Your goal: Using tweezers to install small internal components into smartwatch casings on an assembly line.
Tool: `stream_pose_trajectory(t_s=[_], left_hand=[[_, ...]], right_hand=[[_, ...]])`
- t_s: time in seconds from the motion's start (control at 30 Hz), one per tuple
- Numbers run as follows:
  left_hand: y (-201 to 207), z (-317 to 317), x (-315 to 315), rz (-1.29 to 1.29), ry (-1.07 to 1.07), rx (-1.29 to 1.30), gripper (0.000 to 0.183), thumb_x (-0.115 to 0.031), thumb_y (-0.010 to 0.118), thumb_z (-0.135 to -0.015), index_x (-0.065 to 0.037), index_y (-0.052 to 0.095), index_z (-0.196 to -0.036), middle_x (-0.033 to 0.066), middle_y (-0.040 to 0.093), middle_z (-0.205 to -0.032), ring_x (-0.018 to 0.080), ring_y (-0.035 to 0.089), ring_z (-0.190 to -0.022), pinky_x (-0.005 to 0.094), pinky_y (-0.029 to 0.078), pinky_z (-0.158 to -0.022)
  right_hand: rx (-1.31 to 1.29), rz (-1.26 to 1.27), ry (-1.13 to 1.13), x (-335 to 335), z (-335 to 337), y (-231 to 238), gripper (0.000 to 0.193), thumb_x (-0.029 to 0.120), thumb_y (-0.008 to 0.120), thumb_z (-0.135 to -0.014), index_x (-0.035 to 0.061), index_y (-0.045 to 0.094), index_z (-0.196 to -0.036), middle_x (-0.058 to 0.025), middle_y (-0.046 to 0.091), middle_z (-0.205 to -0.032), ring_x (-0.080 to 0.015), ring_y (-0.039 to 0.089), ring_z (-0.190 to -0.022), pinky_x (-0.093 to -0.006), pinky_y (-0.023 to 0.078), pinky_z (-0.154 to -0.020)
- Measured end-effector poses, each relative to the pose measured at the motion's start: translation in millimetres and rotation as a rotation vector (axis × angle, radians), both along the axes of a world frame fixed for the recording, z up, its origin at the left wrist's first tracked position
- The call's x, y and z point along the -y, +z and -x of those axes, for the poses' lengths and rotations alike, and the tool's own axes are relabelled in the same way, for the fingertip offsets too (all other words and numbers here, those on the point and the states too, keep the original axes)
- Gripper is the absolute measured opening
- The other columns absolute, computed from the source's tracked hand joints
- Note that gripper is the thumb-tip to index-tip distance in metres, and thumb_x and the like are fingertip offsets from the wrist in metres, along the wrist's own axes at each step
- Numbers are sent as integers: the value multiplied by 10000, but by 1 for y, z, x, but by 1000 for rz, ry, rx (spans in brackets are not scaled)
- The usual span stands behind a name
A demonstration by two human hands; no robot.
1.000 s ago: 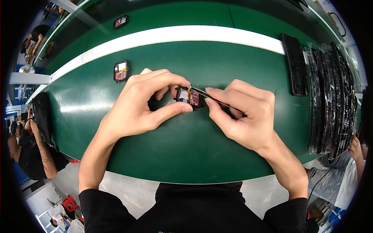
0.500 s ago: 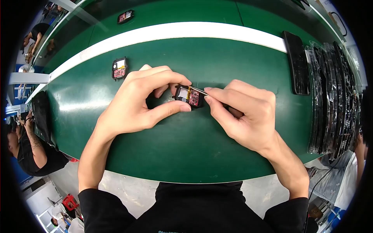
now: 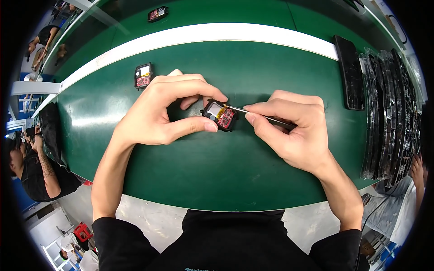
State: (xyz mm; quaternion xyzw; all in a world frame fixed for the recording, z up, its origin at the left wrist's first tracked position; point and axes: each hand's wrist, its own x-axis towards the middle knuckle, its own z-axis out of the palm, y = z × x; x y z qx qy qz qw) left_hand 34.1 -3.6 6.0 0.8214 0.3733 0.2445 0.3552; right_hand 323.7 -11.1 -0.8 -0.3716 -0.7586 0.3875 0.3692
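Observation:
My left hand (image 3: 165, 110) grips a small black device housing (image 3: 220, 115) by its edges, between thumb and forefinger. Inside the housing are a silver rectangular part, a round silver disc, a red circuit board and a yellow-orange ribbon strip. In my right hand (image 3: 289, 126), pinched between thumb and fingers, is a pair of thin metal tweezers (image 3: 238, 109). The tweezers' tip meets the top of the housing near the ribbon strip; whether it grasps the strip I cannot tell. A second open housing (image 3: 143, 76) of the same kind lies on the green table beyond my left hand.
A white bar (image 3: 203, 34) crosses the green table (image 3: 217, 180) at the back, with another housing (image 3: 157, 14) visible beyond it. On the right, a black tray (image 3: 349, 72) stands beside stacked, plastic-wrapped black trays (image 3: 384, 117). A black bag-like object (image 3: 49, 131) sits at the left edge. Other people work on both sides.
The housing has turned slightly clockwise in my left hand. My right hand has moved a little right, and the tweezers now lie flatter, their tip nearer the ribbon strip.

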Motion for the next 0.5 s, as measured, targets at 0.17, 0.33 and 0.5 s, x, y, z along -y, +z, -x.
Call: stream_pose_trajectory(t_s=[0.17,0.33,0.5], left_hand=[[1,0,2,9,9,-18,507,-287,992,-773,-60,838,-1200,38,754,-959,161,502,-735,329,415,-764],[1,-3,2,-22,7,-19,473,-277,981,-787,-69,841,-1187,34,766,-967,161,509,-739,326,411,-748],[1,-3,3,-59,-16,-45,412,-280,965,-809,-64,840,-1137,28,778,-969,164,567,-763,321,408,-728]], right_hand=[[0,-15,10,0,1,-2,76,-41,805,-881,-21,834,-948,-71,684,-695,-125,603,-530,-295,421,-469],[20,-24,13,0,2,-3,70,-38,804,-880,-17,832,-940,-69,674,-686,-130,594,-523,-297,414,-467],[14,-9,18,3,4,-4,150,-44,841,-889,0,873,-1028,-43,678,-692,-72,526,-547,-280,339,-498]])
